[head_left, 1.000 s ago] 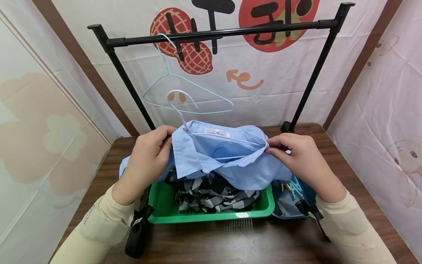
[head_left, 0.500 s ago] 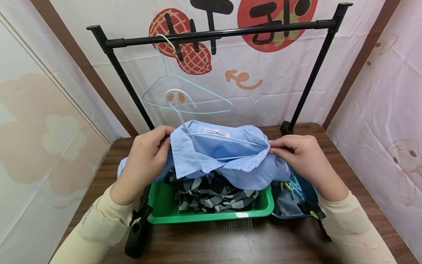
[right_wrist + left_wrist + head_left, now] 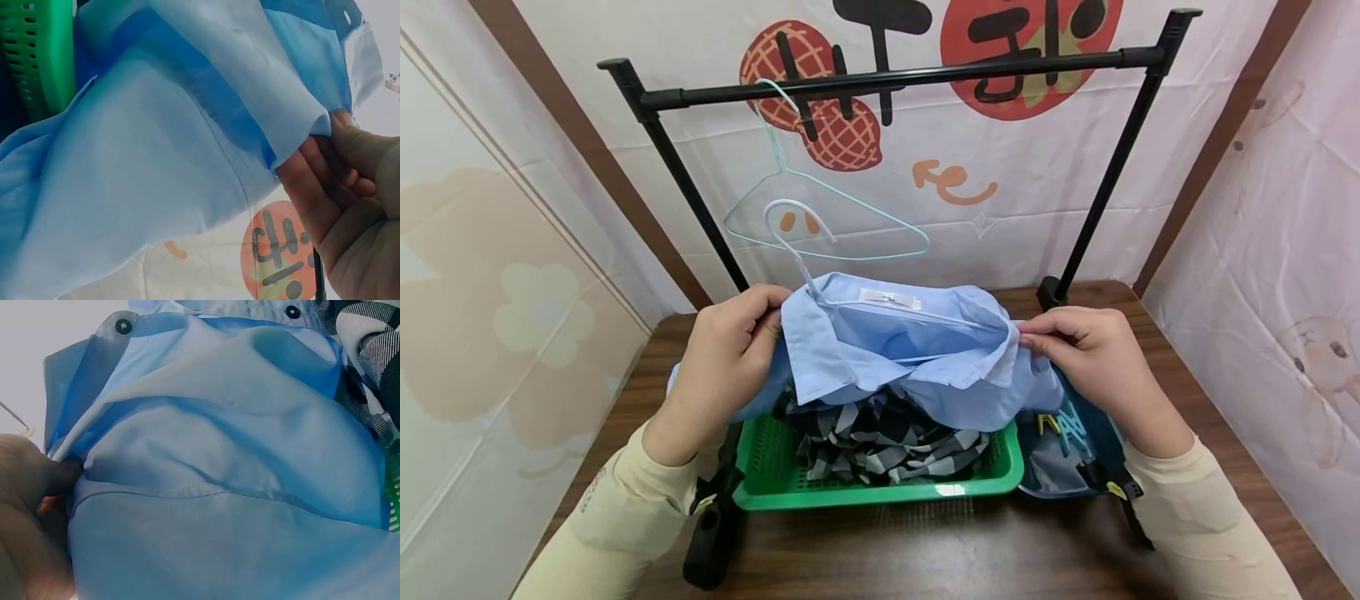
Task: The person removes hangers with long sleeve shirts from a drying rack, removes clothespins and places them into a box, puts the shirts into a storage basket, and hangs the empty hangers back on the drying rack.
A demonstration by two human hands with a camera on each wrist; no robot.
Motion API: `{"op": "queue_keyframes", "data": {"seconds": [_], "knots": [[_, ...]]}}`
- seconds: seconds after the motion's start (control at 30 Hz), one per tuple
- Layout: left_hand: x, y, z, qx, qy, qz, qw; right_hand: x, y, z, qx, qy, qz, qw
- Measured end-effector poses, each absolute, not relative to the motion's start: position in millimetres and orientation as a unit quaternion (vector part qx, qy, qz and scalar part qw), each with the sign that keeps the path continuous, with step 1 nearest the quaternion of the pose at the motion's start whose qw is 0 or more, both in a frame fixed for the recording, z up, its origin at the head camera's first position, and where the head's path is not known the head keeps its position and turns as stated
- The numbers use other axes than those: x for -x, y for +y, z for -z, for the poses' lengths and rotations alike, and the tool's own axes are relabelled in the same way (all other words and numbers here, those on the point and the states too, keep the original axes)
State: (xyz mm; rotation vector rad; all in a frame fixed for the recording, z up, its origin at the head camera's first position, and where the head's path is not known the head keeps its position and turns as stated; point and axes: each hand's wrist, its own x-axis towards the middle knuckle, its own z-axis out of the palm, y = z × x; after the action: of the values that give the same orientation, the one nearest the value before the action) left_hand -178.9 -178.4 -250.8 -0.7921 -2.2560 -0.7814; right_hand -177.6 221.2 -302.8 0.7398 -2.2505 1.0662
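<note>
A light blue shirt [image 3: 820,350] with a white hanger [image 3: 797,250] inside its collar is held up between both hands, over the green basket. At the collar's left side the left hand [image 3: 718,367] pinches the cloth; the left wrist view shows its fingers [image 3: 59,478] gripping the shirt [image 3: 237,444]. The right hand [image 3: 1101,362] pinches the right shoulder beside the collar, and in the right wrist view that hand [image 3: 350,200] holds the shirt's edge [image 3: 156,144]. The hanger's hook points up on the left; its right end is hidden in the shirt.
A black rack [image 3: 917,77] stands behind, with a mint hanger [image 3: 857,200] on its bar. The green basket [image 3: 880,496] holds black-and-white checked cloth [image 3: 895,442]. Right of it, a dark blue container [image 3: 1052,471] holds yellow and light blue items.
The left hand has shifted slightly left with the collar and the white hanger's hook. The right hand has moved slightly right, and the collar's right side lies wider and more open.
</note>
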Motion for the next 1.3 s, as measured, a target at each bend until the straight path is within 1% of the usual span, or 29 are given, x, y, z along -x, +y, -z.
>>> {"op": "queue_keyframes", "data": {"seconds": [0.17, 0.67, 0.9, 1.13, 1.3], "knots": [[178.7, -181.1, 251.9, 0.301, -0.854, 0.296, 0.304, 175.6, 220.8, 301.9, -0.273, -0.835, -0.407, 0.251], [182.0, -191.4, 253.2, 0.3, -0.846, 0.313, 0.31, 176.0, 219.0, 299.4, -0.267, -0.845, -0.399, 0.237], [182.1, -193.8, 254.0, 0.293, -0.847, 0.318, 0.308, 176.8, 218.0, 302.5, -0.263, -0.85, -0.394, 0.232], [182.7, -194.7, 254.1, 0.29, -0.844, 0.329, 0.308, 178.2, 218.5, 307.3, -0.259, -0.856, -0.396, 0.208], [183.6, -195.4, 254.5, 0.285, -0.844, 0.334, 0.307, 177.8, 218.1, 311.2, -0.26, -0.857, -0.396, 0.204]]}}
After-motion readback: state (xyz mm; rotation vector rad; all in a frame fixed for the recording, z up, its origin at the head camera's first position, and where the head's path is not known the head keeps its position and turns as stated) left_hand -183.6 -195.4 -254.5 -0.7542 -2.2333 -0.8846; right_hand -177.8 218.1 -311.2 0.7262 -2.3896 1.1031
